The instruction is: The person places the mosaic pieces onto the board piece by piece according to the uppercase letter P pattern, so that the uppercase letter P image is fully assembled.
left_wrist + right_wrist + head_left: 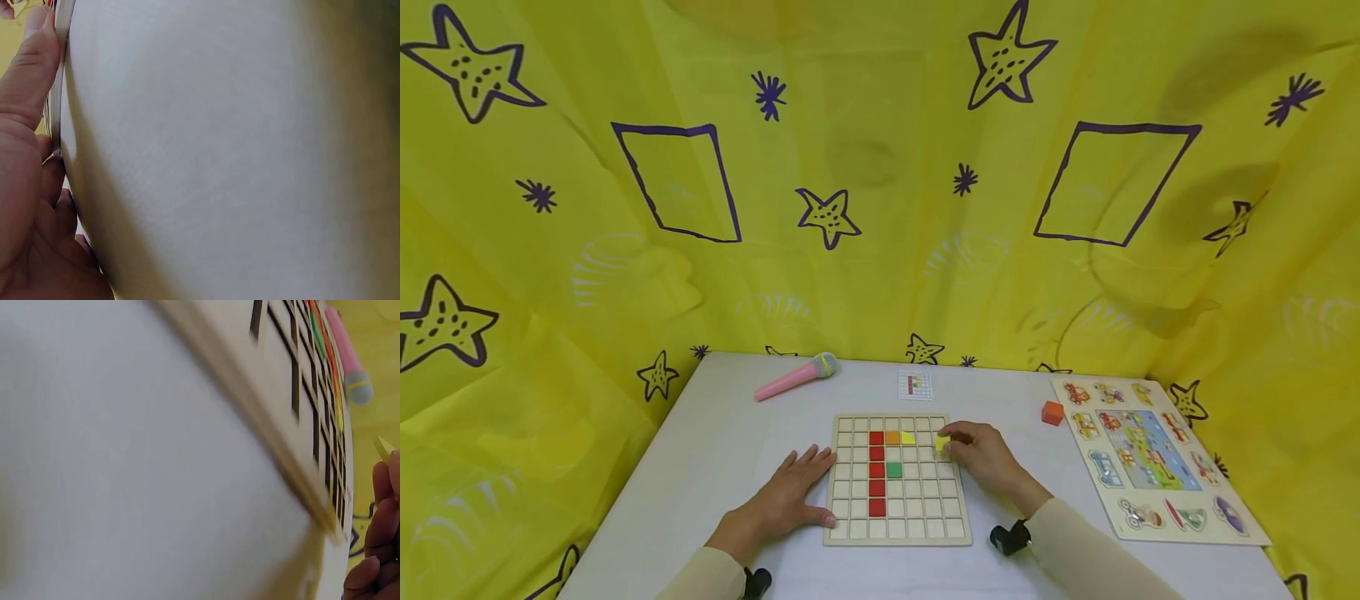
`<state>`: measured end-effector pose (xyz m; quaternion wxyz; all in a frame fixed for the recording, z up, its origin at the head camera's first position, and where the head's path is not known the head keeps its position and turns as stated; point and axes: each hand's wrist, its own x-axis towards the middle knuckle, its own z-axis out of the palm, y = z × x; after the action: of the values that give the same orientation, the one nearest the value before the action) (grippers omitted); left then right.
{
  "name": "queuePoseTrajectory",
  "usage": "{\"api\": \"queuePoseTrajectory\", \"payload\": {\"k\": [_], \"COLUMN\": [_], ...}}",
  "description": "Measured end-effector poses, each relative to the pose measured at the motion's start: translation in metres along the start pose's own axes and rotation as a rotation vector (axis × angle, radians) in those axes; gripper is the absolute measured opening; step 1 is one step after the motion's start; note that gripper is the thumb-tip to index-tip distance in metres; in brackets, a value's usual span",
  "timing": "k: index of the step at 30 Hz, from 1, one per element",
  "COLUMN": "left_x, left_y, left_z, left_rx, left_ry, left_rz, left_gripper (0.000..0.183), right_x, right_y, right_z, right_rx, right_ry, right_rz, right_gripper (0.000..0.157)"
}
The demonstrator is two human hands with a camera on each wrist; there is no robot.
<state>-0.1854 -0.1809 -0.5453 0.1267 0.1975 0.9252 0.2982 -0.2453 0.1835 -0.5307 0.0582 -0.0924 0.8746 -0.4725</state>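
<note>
A wooden grid board (pixel 955 535) lies on the table. Down one of its columns run several red tiles (pixel 877 471). An orange tile (pixel 892 437) and a yellow piece with a slanted or rounded side (pixel 907 438) continue the top of that column to the right; a green tile (pixel 894 470) sits lower. My left hand (pixel 781 500) rests with spread fingers against the board's left edge, its thumb (pixel 31 75) touching the rim. Above the board's right side, my right hand (pixel 988 458) pinches a yellow tile (pixel 941 444), seen edge-on in the right wrist view; its full outline is hidden by the fingers.
Behind the board lies a small card (pixel 915 385) printed with a coloured grid pattern. A pink toy microphone (pixel 796 377) is at the back left. To the right are an orange cube (pixel 1052 412) and a wooden picture puzzle (pixel 1150 533). Yellow curtains (pixel 880 275) enclose the table.
</note>
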Motion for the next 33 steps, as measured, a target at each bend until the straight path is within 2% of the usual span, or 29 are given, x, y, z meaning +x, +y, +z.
{"api": "queuePoseTrajectory", "payload": {"k": [6,12,19,25,33], "left_x": [0.0,-0.001,-0.001,0.0,0.0], "left_y": [0.001,0.001,0.001,0.001,0.0], "left_z": [0.0,-0.001,0.0,0.0,-0.001], "left_rx": [-0.007,-0.015,-0.013,-0.003,-0.001], "left_ry": [-0.004,-0.003,-0.002,-0.002,0.001], "left_rz": [-0.006,-0.005,-0.008,-0.016,0.001], "left_gripper": [0.108,0.107,0.107,0.107,0.108], "right_x": [0.0,-0.002,-0.003,-0.006,-0.005], "right_y": [-0.009,-0.013,-0.013,-0.016,-0.015], "right_z": [0.018,0.031,0.04,0.044,0.046], "right_rx": [0.052,0.034,-0.035,-0.102,-0.208], "right_ry": [-0.1,-0.17,-0.161,-0.12,-0.098], "right_rz": [-0.041,-0.065,-0.055,-0.071,-0.165], "right_gripper": [0.015,0.015,0.014,0.012,0.01]}}
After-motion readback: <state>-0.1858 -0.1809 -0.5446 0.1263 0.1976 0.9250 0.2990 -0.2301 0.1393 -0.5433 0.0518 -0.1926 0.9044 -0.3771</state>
